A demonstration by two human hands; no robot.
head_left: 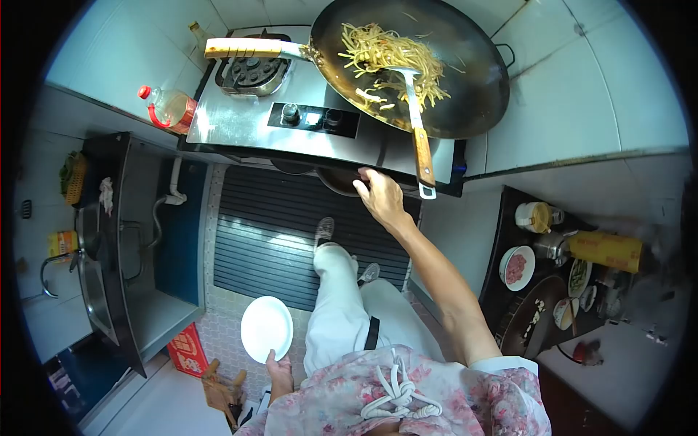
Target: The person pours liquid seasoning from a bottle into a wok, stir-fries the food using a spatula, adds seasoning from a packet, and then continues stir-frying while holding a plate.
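Observation:
My left hand [279, 368] grips the rim of a white plate [267, 329], low at my left side. My right hand [380, 195] is stretched forward just below the stove's front edge, thumb and forefinger apart, with nothing visible in it. Above it, a wok [476, 87] sits on the right side of the stove [233, 116]. Cooked noodle-like strips [389, 54] lie in the wok. A spatula [416, 109] rests with its blade on the strips, and its wooden handle hangs over the wok's rim towards me, close to my right hand.
A second burner [254, 70] is beside the wok's handle [243, 48]. A red-capped bottle [171, 109] stands left of the stove. The sink [94, 291] is at the left. On the right counter are a bowl of raw meat [517, 268] and other dishes.

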